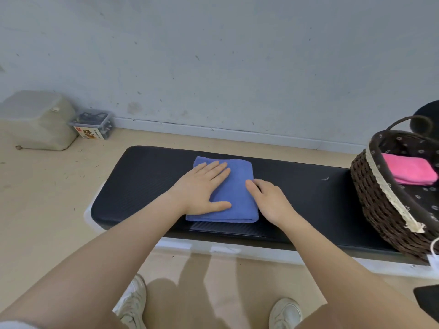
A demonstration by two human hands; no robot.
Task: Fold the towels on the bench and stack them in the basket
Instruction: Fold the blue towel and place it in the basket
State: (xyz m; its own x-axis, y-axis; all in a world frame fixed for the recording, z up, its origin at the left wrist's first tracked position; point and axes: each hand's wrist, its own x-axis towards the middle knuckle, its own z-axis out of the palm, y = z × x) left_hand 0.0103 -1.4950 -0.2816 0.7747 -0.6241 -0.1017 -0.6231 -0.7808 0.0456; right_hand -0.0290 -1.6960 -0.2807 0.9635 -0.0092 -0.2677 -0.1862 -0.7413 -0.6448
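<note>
Folded blue towel (234,193) at surface (147,186) centre is pressed by flat, spread left hand (202,186); right hand (270,203), fingers curled, pinches its 3 o'clock edge.

A plain room: scuffed wall (213,55), padded bench (147,186), storage box (92,125) on floor.

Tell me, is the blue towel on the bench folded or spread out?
Folded. The blue towel is a compact rectangle with stacked layers at its near edge; the left hand lies flat on it.

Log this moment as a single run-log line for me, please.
blue towel: folded, on bench | left hand: flat on it | right hand: at its edge | pink towel: in basket
</note>
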